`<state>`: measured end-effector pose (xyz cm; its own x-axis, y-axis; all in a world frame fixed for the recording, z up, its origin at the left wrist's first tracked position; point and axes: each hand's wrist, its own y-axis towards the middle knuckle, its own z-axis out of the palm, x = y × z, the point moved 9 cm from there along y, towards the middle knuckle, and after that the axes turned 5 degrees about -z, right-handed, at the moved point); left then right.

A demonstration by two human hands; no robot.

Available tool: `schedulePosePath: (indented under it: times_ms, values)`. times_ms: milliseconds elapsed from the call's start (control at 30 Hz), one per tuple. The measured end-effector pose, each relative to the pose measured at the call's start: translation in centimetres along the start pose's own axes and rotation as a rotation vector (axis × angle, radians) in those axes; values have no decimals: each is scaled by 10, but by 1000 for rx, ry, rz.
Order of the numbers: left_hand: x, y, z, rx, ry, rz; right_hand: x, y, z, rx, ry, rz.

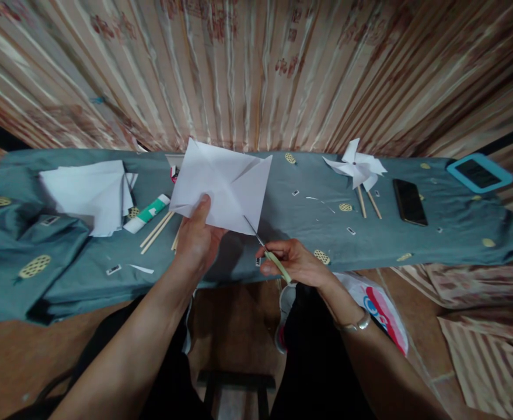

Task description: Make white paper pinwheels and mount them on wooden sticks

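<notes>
My left hand point(199, 236) grips a white sheet of paper point(223, 181) by its near left edge, thumb on top. Creases run across the sheet toward its corners, and slits show at some corners. In my right hand point(295, 259) is a pair of scissors point(277, 265) with pale green handles. Their blades meet the paper at its near right corner. Both the sheet and the scissors are held above the cloth-covered table.
A stack of white paper point(90, 195), a green and white tube point(147, 214) and wooden sticks point(156, 232) lie left. To the right are paper pinwheels point(356, 166) on sticks, a black phone point(409, 201) and a blue-framed device point(479, 173). Paper scraps point(141, 269) dot the tablecloth point(282, 204).
</notes>
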<state>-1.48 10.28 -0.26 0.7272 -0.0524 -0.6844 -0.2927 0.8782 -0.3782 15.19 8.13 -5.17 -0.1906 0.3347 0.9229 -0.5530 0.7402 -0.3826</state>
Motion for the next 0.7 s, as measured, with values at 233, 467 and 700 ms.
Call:
schedulePosePath:
  times_ms: [233,467,700]
  values:
    - [-3,2,-3,-16,-76,53,-3,1,0,-12,54,35]
    - [-4,1,-1,12,-78,66,-4,1,-1,-30,79,48]
    - [7,2,-1,24,-29,28,-6,0,-4,-33,12,26]
